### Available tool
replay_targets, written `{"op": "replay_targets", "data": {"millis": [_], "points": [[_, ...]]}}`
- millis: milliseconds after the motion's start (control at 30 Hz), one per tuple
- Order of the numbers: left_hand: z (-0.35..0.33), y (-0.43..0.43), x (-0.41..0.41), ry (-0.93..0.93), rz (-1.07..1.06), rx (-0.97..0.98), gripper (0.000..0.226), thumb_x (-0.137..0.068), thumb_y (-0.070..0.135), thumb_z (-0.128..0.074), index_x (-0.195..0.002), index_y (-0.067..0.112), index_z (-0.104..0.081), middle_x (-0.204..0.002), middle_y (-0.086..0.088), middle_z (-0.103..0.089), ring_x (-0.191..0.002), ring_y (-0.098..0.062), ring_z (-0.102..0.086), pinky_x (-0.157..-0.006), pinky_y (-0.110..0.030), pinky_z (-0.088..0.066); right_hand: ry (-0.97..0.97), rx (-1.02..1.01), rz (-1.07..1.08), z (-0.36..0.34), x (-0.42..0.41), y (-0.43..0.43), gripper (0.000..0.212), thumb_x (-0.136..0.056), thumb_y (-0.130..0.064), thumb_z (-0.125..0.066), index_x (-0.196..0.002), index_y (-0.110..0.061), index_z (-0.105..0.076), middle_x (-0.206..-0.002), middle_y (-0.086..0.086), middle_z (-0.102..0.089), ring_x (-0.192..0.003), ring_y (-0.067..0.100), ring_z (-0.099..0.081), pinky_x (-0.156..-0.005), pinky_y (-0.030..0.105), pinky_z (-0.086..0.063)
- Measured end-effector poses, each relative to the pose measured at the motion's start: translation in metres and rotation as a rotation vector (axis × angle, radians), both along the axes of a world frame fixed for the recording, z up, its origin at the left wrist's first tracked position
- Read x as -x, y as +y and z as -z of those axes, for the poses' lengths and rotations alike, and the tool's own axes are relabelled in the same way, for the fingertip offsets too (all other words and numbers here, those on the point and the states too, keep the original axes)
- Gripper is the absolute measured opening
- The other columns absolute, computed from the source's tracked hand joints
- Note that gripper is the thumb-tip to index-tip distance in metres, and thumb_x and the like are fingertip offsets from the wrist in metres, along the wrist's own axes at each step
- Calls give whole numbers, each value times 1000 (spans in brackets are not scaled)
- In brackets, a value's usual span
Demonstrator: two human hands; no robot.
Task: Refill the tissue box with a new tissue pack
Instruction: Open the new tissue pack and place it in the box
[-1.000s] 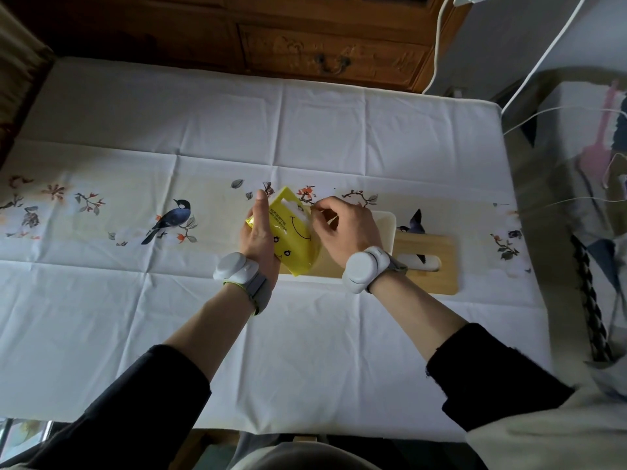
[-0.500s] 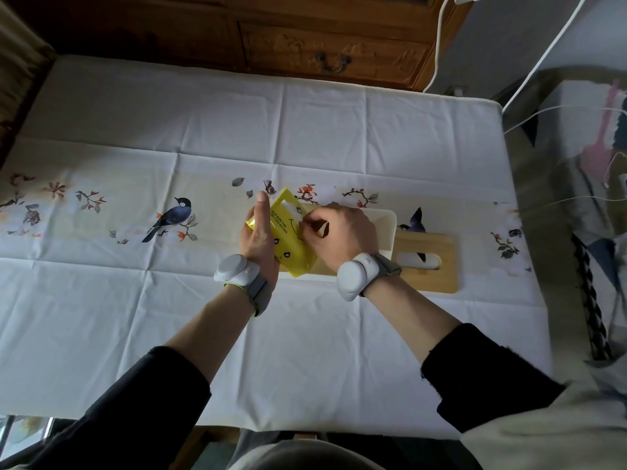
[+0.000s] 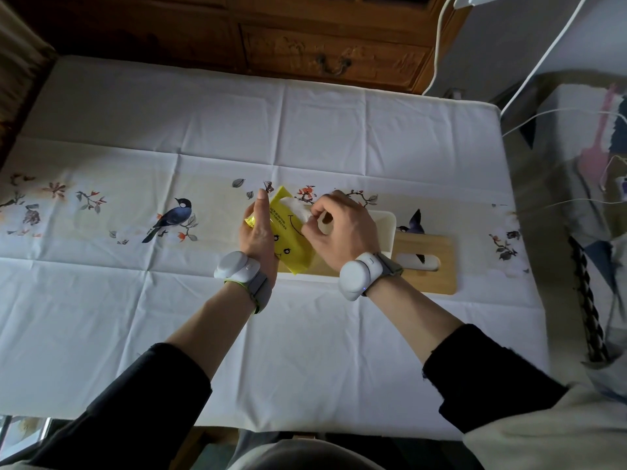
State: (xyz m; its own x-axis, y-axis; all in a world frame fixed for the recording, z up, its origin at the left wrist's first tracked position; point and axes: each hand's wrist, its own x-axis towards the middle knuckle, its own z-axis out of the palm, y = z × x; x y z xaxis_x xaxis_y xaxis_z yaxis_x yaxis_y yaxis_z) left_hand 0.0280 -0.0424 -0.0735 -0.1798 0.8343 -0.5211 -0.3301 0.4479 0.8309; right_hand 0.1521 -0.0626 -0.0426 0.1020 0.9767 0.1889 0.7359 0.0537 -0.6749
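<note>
A yellow tissue pack [image 3: 286,239] with a smiley face is held tilted above the table, over the left end of the white tissue box [image 3: 386,228]. My left hand [image 3: 256,234] grips the pack's left side, thumb pointing up. My right hand [image 3: 342,228] pinches white tissue [image 3: 298,208] showing at the pack's top opening. The box's wooden lid [image 3: 437,266], with an oval slot, lies flat on the table to the right of the box. Most of the box is hidden behind my right hand.
The table wears a white cloth [image 3: 305,137] printed with birds and branches. A carved wooden cabinet [image 3: 325,59] stands behind the far edge. White cables [image 3: 543,72] hang at the upper right above a cluttered side surface [image 3: 583,184].
My right hand has moved from the pack's face to its top opening, and white tissue now shows there. My left hand keeps its hold on the pack.
</note>
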Motion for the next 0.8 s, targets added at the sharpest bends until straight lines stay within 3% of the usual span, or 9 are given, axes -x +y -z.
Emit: {"op": "replay_targets", "data": {"millis": [133,233,333,433,533,633,800], "points": [[-4,2,0,-18,-15,7,45,-86,57,-51,-109,21,-62,-68,1,-59,-60,-14,-60,-53,-23,-49,179,42,-19,-3,-8,6,5,-80,-11,-57,-76,-9,-55,-61,-14,-54,-55,3,-48,-54,24,-40],[-7,3,0,-41,-27,11,40,-85,57,-52,-101,22,-63,-69,3,-63,-64,-14,-64,-56,-25,-52,260,115,5,2,-12,9,6,-88,-11,-51,-84,-6,-52,-53,-17,-44,-47,0,-46,-49,13,-31],[-9,3,-1,-24,-31,30,36,-85,59,-51,-93,26,-64,-62,8,-66,-62,-12,-67,-53,-24,-53,343,209,-49,6,-11,7,7,-92,-20,-53,-90,-15,-49,-58,-17,-49,-52,-8,-52,-51,6,-34],[-9,2,0,2,-45,40,33,-86,59,-49,-81,30,-63,-54,13,-67,-59,-8,-67,-60,-29,-58,322,318,-98,11,-14,5,22,-82,-31,-67,-93,-16,-55,-77,-5,-66,-68,5,-61,-60,15,-46],[-9,2,2,17,-52,65,34,-84,61,-50,-86,29,-63,-56,13,-65,-56,-7,-65,-59,-28,-56,241,331,-132,14,-17,1,22,-80,-29,-68,-73,-13,-54,-66,2,-60,-60,18,-51,-59,30,-43],[-6,1,3,20,-46,80,37,-85,60,-50,-83,25,-60,-54,9,-58,-50,-8,-60,-51,-23,-50,194,282,-123,14,-21,3,30,-85,-27,-63,-70,-3,-56,-58,12,-51,-56,19,-39,-54,32,-33],[-4,1,3,27,-9,67,39,-84,61,-49,-83,24,-60,-46,13,-55,-47,-6,-57,-48,-19,-45,173,205,-125,10,-28,4,34,-91,-24,-56,-66,0,-53,-53,7,-40,-55,19,-32,-53,29,-26]]}}
